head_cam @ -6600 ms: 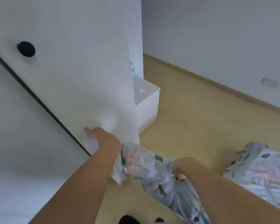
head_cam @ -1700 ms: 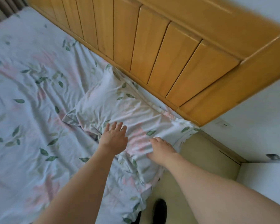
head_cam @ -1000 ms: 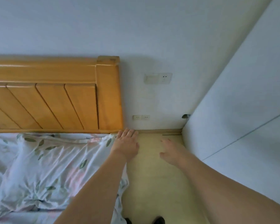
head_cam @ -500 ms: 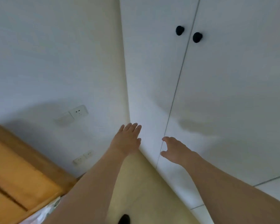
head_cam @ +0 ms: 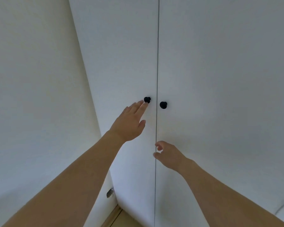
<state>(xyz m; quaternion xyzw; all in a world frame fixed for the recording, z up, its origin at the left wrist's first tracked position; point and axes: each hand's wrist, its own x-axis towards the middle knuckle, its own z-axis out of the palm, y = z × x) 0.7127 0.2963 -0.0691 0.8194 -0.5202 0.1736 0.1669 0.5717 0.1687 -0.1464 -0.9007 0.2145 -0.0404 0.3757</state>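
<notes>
A white wardrobe with two closed doors fills the view, its left door (head_cam: 125,66) and right door (head_cam: 220,79) meeting at a thin vertical seam. Each door carries a round black knob: the left knob (head_cam: 147,99) and the right knob (head_cam: 163,105). My left hand (head_cam: 129,123) reaches up with straight fingers, the fingertips just at the left knob. My right hand (head_cam: 168,155) hovers lower, by the seam, fingers loosely curled and holding nothing.
A white wall (head_cam: 31,95) runs along the left and meets the wardrobe's side in a corner. A small grey metal fitting (head_cam: 109,192) sits low in that corner. A strip of wooden floor (head_cam: 115,217) shows at the bottom.
The view has turned from the bed and headboard to face the wardrobe squarely. My left hand has risen to the left knob; my right hand has come in front of the door seam.
</notes>
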